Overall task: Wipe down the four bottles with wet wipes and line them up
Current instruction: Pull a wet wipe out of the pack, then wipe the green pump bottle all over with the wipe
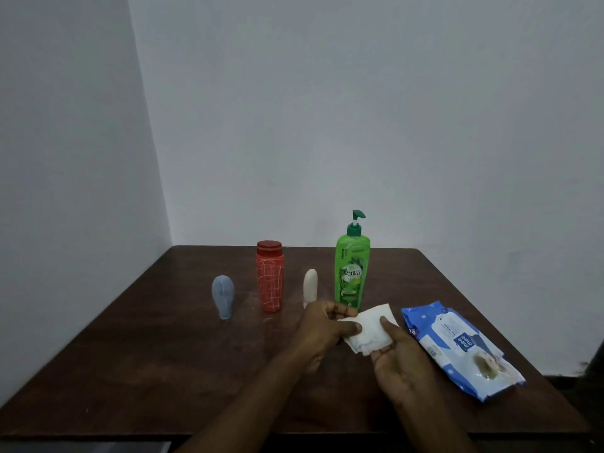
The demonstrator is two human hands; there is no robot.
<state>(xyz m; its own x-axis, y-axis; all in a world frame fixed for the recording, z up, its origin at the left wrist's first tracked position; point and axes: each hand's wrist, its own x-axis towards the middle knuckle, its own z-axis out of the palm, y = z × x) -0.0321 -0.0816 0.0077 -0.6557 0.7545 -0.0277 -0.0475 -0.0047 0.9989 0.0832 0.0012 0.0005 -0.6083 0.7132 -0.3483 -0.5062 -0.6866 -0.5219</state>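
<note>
Bottles are seen in the head view, all four standing upright on the tabletop [130,354]. The green pump bottle [352,269] is taken as the landmark. A slim white bottle [310,286] stands just left of it, a red bottle [269,277] further left, and a blue-grey bottle [224,300] furthest left. A rough row is formed, though the spacing and depth are uneven.

A wet wipe [367,331] is held just in front of the green pump bottle. Its left edge is pinched by the left hand [323,328] between thumb and fingers. Its right side is gripped by the right hand [402,358], with the thumb on top. A pack of wipes [461,351] lies flat to the right of the landmark.

Several risks can be judged from this. The white bottle is partly hidden behind the left hand and could be knocked over by its knuckles. The green pump bottle is tall and could be tipped if it were rubbed without being steadied. The blue-grey bottle narrows towards its foot, so a sideways push would probably topple it. The wipe looks folded and crumpled, so poor coverage may result unless it is spread. Wetted plastic may also slip from a grip.
</note>
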